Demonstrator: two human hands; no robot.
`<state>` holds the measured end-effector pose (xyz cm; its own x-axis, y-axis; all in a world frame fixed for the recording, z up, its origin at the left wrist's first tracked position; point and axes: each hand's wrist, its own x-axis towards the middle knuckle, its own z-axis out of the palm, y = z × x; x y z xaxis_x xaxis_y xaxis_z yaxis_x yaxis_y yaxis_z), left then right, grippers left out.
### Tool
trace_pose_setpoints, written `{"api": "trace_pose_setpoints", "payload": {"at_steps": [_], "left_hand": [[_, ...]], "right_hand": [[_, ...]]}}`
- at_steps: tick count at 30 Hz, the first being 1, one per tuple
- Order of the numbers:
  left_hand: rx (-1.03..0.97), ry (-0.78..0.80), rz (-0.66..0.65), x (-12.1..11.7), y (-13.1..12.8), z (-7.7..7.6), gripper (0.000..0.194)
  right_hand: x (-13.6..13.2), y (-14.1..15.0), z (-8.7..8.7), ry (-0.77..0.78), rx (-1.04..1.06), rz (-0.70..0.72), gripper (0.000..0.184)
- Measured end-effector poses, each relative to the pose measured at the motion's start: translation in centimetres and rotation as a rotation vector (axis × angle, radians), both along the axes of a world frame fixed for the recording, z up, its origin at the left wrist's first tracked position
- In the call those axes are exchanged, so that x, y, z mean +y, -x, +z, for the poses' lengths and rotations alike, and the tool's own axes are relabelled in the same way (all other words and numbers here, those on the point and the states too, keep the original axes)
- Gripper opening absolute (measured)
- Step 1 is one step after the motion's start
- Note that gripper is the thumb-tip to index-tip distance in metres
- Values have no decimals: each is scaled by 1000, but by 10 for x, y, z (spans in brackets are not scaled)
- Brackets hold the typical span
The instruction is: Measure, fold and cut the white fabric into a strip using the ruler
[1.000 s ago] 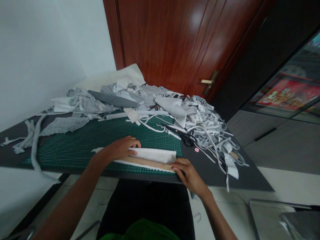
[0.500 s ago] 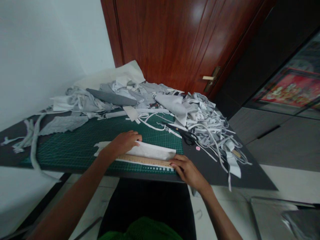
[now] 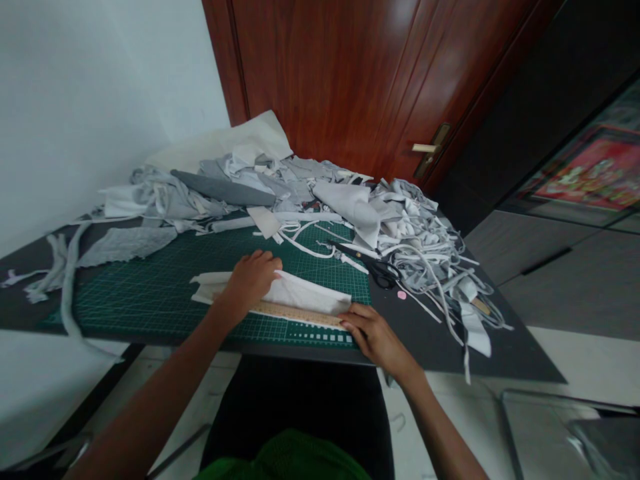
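My left hand (image 3: pixel 253 283) presses down on a white cloth strip (image 3: pixel 305 295) lying on a green cutting mat (image 3: pixel 150 303), with its fingers curved over the cloth. A wooden ruler (image 3: pixel 295 313) runs along the cloth's near edge, partly covered by it. My right hand (image 3: pixel 370 337) sits at the ruler's right end, its fingertips on the ruler and the cloth edge. Black-handled scissors (image 3: pixel 380 272) lie beyond that hand, at the mat's right edge.
A heap of grey and white fabric scraps and strips (image 3: pixel 400 240) covers the back and right of the dark table (image 3: pixel 500 357). Grey strips (image 3: pixel 65 273) hang at the left end. A small pink piece (image 3: pixel 401 294) lies near the scissors. A wooden door (image 3: pixel 340 80) stands behind.
The white cloth now bunches up more and its left end spreads wider. My left hand has shifted slightly away from me on it. The whole view has tilted a little.
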<state>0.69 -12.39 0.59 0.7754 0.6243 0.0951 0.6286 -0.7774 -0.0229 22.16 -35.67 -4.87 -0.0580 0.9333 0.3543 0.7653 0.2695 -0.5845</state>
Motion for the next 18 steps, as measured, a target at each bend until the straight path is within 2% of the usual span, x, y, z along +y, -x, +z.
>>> {"api": "trace_pose_setpoints", "payload": {"at_steps": [3, 5, 7, 10, 13, 18], "left_hand": [[-32, -48, 16, -16, -3, 2, 12], [-88, -64, -20, -32, -4, 2, 21], [-221, -36, -163, -51, -5, 0, 23], [-337, 94, -328, -79, -9, -9, 10], [-393, 163, -339, -96, -11, -22, 13], [-426, 193, -322, -106, -3, -38, 20]], "right_hand": [[-1, 2, -1, -17, -16, -23, 26], [-1, 3, -1, -11, -24, -31, 26], [-2, 3, -1, -3, -24, -34, 26], [-3, 4, 0, 10, -26, -42, 26], [-6, 7, 2, 19, -42, -59, 27], [-17, 18, 3, 0, -104, -95, 29]]}}
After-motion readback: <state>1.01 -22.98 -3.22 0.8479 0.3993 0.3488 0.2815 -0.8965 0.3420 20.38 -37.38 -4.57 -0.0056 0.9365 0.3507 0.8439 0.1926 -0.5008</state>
